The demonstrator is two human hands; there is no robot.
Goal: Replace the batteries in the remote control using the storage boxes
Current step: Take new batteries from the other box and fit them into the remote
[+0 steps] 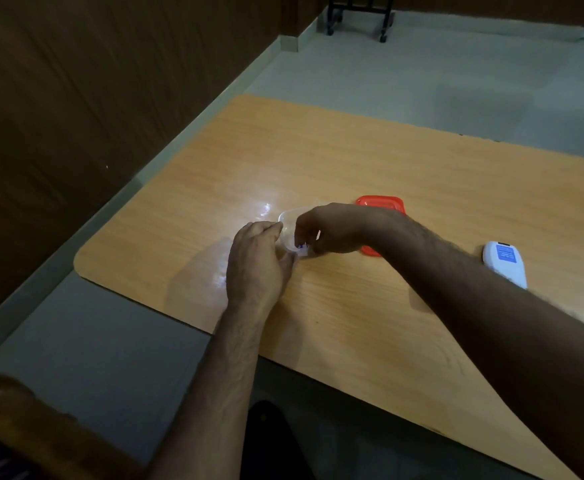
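A small clear plastic storage box (288,220) stands open in the middle of the wooden table (335,161). My left hand (257,261) grips its near left side. My right hand (325,230) reaches into the box from the right with curled fingers around a small blue and white thing (301,248) that looks like a battery. Partly hidden behind my right wrist is a red lid or red-lidded box (382,203). The white remote control (503,263) lies at the right with its blue label facing up.
The table's left edge and rounded near left corner (86,261) are close to my left hand. A wooden chair arm (23,420) is at the lower left. A black wheeled stand (359,15) stands on the pale floor far behind.
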